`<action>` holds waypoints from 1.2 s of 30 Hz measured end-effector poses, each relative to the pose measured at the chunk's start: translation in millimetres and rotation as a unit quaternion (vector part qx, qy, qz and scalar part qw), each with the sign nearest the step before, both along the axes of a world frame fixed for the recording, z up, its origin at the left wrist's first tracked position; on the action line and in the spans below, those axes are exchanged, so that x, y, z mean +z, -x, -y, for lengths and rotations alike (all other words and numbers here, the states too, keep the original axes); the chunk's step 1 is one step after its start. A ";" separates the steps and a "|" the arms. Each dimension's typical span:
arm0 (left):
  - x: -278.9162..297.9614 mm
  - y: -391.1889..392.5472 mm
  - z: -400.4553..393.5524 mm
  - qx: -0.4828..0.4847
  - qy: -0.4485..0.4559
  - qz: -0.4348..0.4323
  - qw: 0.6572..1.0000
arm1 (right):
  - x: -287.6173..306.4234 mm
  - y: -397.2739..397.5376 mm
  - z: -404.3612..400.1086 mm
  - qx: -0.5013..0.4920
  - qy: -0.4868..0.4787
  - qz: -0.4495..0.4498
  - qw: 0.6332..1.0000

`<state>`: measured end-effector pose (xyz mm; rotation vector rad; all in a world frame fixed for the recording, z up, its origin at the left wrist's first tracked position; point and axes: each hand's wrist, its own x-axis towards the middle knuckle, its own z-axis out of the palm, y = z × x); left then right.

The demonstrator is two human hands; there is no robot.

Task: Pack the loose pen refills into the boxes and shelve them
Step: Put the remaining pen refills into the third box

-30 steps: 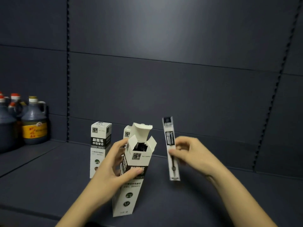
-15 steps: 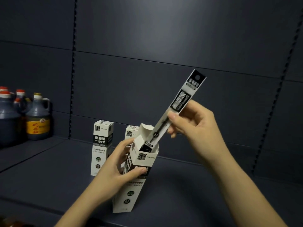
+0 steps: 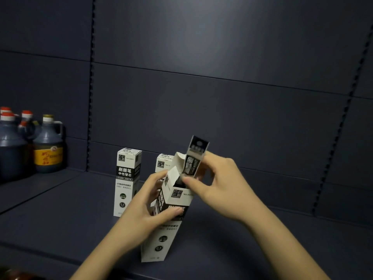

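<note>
A tall white-and-black refill box [image 3: 168, 225] stands tilted on the dark shelf [image 3: 60, 215], its top flaps open. My left hand [image 3: 150, 207] grips the box around its middle. My right hand [image 3: 217, 185] pinches a packaged pen refill [image 3: 193, 158] that sits mostly inside the box mouth, with only its black-and-white top sticking out. A closed refill box [image 3: 127, 180] stands upright behind to the left. A second closed box [image 3: 163, 163] is partly hidden behind the open one.
Several dark sauce bottles [image 3: 47, 144] with red and yellow caps stand at the far left of the shelf. The shelf's back panel [image 3: 222, 108] rises right behind the boxes. Bare shelf surface lies to the right.
My right hand has pushed the refill down from a high slant into the open box, so most of it is now inside. My left hand kept its grip on the box.
</note>
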<state>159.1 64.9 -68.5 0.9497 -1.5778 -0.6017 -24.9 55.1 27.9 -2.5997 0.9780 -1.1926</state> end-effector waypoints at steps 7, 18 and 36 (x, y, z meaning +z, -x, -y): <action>-0.4 1.1 -0.5 -0.012 0.008 0.008 1.000 | 1.1 -3.6 -6.6 -0.014 -0.068 -0.109 0.992; -0.8 1.0 -1.9 -0.018 0.008 0.002 1.000 | -6.8 -4.9 -21.1 -0.046 -0.088 -0.108 0.989; -3.0 -2.1 0.2 -0.032 0.027 -0.029 0.999 | -11.4 -15.3 -16.5 -0.050 -0.088 -0.174 0.979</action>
